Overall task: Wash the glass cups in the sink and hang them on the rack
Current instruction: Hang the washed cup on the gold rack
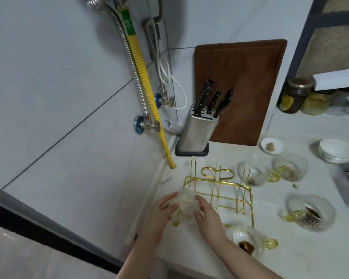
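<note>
Both hands, left hand (165,208) and right hand (205,212), clasp one glass cup (186,204) at the gold rack's (248,200) near-left corner, apparently over a peg. Wet glass could slip, or miss the peg and tip the light rack.

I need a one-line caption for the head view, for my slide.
Both hands, left hand and right hand, hold a glass cup at the gold rack; stained cups wait nearby.

Glossy gold wire rack (226,195), textured clear glass cups (310,213), wooden board (248,81).
</note>
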`<action>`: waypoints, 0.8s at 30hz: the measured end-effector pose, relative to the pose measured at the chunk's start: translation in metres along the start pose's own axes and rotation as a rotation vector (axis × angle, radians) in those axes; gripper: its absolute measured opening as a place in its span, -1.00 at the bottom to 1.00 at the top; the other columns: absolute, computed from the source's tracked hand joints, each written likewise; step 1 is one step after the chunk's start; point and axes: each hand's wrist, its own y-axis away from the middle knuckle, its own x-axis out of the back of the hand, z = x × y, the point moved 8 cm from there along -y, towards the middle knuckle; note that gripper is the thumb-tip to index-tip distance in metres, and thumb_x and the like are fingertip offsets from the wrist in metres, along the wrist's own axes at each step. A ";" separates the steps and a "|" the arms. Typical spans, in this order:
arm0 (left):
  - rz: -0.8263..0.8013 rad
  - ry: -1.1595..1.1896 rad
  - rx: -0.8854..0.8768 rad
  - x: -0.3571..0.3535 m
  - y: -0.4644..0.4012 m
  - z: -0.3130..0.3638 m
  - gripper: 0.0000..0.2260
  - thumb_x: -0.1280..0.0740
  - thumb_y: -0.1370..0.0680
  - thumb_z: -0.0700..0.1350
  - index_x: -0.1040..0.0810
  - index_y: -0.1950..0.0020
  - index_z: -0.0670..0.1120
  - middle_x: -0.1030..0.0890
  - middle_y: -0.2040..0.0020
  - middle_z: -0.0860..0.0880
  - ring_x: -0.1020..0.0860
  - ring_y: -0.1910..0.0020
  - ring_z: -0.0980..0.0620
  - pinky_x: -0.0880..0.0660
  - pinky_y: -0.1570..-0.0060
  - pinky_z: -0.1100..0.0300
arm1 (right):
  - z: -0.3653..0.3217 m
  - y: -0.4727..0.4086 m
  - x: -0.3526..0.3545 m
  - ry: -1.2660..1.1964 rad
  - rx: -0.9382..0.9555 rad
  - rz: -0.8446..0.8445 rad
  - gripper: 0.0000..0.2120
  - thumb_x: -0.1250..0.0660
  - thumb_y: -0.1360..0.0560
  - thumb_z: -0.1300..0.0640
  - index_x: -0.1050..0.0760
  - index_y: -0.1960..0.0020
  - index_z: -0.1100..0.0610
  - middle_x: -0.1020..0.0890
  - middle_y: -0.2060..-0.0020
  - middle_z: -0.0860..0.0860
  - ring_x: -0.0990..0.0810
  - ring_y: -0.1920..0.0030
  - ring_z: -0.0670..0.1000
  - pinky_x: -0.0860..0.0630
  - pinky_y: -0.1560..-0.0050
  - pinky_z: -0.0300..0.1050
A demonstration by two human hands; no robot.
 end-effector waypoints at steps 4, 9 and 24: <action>0.007 -0.018 -0.041 -0.003 -0.002 0.004 -0.72 -0.38 -0.52 -0.24 -0.60 -0.11 0.11 -0.67 -0.05 0.02 -0.65 0.06 0.15 -0.55 0.26 0.35 | -0.003 -0.004 -0.005 0.015 0.013 -0.063 -0.49 -0.17 -0.60 0.23 -0.14 -0.52 0.08 -0.31 -0.47 -0.01 -0.32 -0.43 0.00 -0.23 -0.39 -0.21; 0.006 -0.081 -0.127 -0.009 -0.002 0.010 -0.71 -0.32 -0.56 -0.27 -0.54 -0.17 0.07 -0.58 -0.24 -0.11 -0.54 -0.24 -0.08 -0.55 -0.10 0.11 | -0.004 -0.002 -0.010 0.046 0.032 -0.130 -0.42 -0.13 -0.60 0.29 -0.01 -0.55 0.09 -0.18 -0.52 0.00 -0.17 -0.50 -0.04 -0.08 -0.42 -0.30; 0.126 -0.270 -0.372 -0.034 0.050 0.030 -0.65 -0.38 -0.51 -0.30 -0.52 -0.16 0.10 -0.53 -0.12 0.13 -0.52 -0.09 0.25 -0.46 0.07 0.49 | 0.022 0.045 0.049 -0.205 0.030 0.017 -0.63 -0.29 -0.56 0.17 -0.35 -0.23 -0.22 -0.47 -0.11 -0.31 -0.49 -0.09 -0.32 -0.38 0.06 -0.56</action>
